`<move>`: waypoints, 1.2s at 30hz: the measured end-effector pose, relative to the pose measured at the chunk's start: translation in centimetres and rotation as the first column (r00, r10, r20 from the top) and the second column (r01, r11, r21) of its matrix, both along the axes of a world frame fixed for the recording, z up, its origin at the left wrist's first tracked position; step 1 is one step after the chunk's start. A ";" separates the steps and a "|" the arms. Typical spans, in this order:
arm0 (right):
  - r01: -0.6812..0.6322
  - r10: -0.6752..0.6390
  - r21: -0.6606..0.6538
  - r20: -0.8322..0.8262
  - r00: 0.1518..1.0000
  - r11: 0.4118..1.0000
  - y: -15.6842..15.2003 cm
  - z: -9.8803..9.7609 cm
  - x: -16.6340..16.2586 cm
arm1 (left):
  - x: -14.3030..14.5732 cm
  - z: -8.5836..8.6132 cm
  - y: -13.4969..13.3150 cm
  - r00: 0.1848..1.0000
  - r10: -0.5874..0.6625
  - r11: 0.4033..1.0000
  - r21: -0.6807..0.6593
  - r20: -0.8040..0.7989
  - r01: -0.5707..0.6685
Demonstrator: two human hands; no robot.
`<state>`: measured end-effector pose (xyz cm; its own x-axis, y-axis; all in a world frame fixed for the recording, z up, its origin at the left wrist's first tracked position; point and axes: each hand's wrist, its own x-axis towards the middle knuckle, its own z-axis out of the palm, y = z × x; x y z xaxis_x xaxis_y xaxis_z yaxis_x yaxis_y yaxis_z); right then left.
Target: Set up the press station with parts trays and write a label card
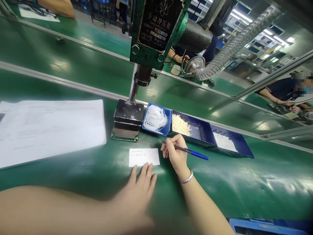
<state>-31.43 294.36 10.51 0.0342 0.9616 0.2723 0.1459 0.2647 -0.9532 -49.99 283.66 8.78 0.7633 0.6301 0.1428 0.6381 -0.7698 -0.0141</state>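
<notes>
A small white paper slip (144, 158) with handwritten lines on its upper left lies on the green tabletop. My left hand (141, 184) rests flat with fingers spread, its fingertips at the slip's lower edge. Just right of the slip, my right hand (176, 151) grips a pen (195, 153) with a blue cap on its rear end. The pen's tip points left and is held off the slip, near its upper right corner. A metal bangle (186, 177) circles my right wrist.
A hand press (154, 39) stands over its black base block (128, 112). To its right sit blue bins of white strands (156, 118), cream rings (180, 124) and white pieces (225, 142). Printed sheets (53, 130) lie left. Co-workers sit beyond the metal rails.
</notes>
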 end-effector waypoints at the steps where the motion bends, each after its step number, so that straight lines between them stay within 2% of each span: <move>1: 0.006 -0.006 -0.005 0.000 1.000 1.000 0.0 0.0 0.1 | 0.0 0.0 0.0 1.000 -0.001 1.000 0.007 0.001 0.001; 13: -0.018 0.017 -0.052 -0.016 1.000 0.998 0.2 0.3 0.1 | 0.1 0.0 0.0 1.000 -0.001 1.000 0.001 -0.016 0.001; 19: 0.037 -0.041 -0.091 -0.043 0.998 0.995 0.1 1.8 1.0 | -0.1 -0.2 -0.1 1.000 -0.006 1.000 -0.023 -0.002 0.006; 22: -0.042 0.043 -0.200 0.002 0.999 0.979 -0.6 3.0 1.1 | -0.1 -0.4 -0.2 1.000 -0.013 0.999 -0.044 0.012 0.014; 25: -0.152 0.174 -0.322 0.040 0.984 0.935 -1.5 3.6 1.0 | -0.1 -0.8 -0.3 1.000 -0.015 0.998 -0.055 0.015 0.015; 29: -0.209 0.255 -0.406 0.063 0.965 0.890 -3.0 2.8 1.0 | 0.0 -1.1 -0.4 1.000 -0.011 0.997 -0.074 0.023 0.013; 36: -0.225 0.213 -0.445 -0.079 0.974 0.867 -4.7 0.6 1.1 | 0.0 -0.9 -0.5 1.000 -0.003 0.997 -0.077 0.013 0.004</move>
<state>-30.30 289.67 11.14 -0.1904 0.9636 -0.1876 0.1076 -0.1695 -0.9796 -49.96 283.21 7.84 0.7637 0.6371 0.1042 0.6353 -0.7704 0.0534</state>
